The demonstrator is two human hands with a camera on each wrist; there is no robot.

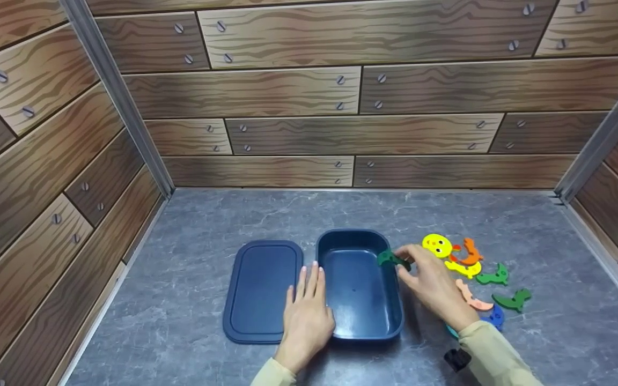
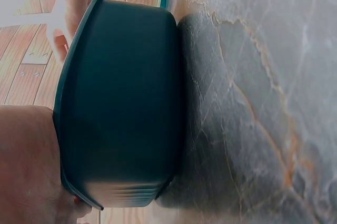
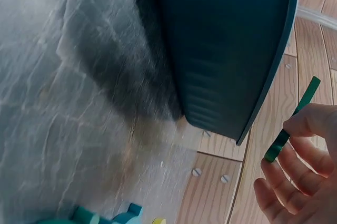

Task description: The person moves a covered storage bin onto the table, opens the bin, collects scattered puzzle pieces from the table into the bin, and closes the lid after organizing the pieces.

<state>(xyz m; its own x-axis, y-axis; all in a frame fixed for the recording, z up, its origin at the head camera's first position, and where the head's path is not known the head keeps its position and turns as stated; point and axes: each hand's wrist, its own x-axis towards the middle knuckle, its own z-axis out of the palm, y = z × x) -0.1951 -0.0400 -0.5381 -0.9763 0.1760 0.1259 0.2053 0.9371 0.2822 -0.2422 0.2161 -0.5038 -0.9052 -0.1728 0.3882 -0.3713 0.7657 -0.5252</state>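
Green pieces [image 1: 387,258] number three, one pinched by the right hand [image 1: 433,280].

The head view looks forward and down from above, farthest off, taking in the bench [image 1: 180,300], the blue box [image 1: 354,289] and the plank wall [image 1: 309,134] behind; the left wrist view, low and turned sideways, faces forward close to the box's outer wall, bench at picture right; the right wrist view, also low and sideways, has bench at picture left; both wrist views share the box and right grip [image 1: 429,281].
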